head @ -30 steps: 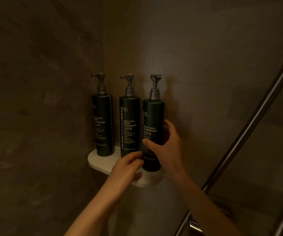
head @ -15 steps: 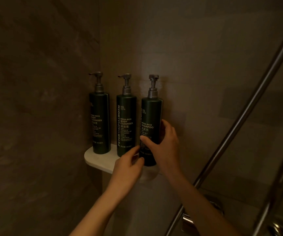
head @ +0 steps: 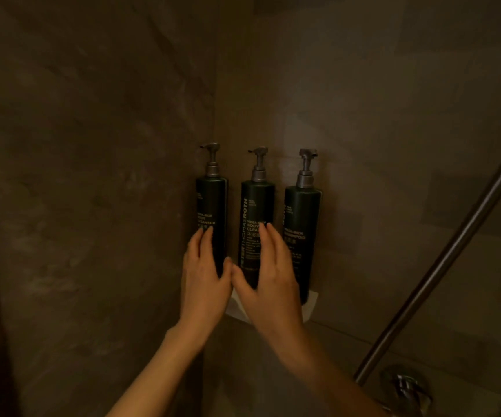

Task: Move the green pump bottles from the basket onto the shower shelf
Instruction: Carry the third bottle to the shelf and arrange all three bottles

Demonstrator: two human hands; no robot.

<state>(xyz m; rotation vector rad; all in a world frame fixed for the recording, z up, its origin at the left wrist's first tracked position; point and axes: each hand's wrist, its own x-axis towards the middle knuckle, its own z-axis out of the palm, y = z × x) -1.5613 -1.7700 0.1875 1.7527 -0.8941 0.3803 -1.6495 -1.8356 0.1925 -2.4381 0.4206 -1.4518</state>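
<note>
**Three bottles standing on the corner shelf, both hands resting flat against the left pair**

The three green pump bottles are standing upright in a row on the shower shelf [head: 311, 299], long axes vertical, pump heads up. The left bottle [head: 211, 218] is sitting deepest in the corner where the two walls meet; the middle bottle [head: 256, 206] is standing just beside it; the right bottle [head: 301, 224] is sitting toward the shelf's right edge, apart from the other two by a narrow gap. The shelf's pale front rim is showing only below the right bottle; the rest is hidden behind the hands.

The left hand [head: 204, 278] is reaching up with fingers extended and lying against the front of the left bottle, not wrapping it. The right hand [head: 268, 281] is doing likewise on the middle bottle, fingers straight, thumb pointing toward the other hand's thumb so the two nearly touch. Neither hand is gripping anything; both are spread and loose. The right bottle is standing free, nearer the right hand.

All three bottles seem placed, so what remains is probably only squaring the row. The basket is not in view. A slanted metal rail [head: 441, 260] is crossing to the right, well clear.
</note>
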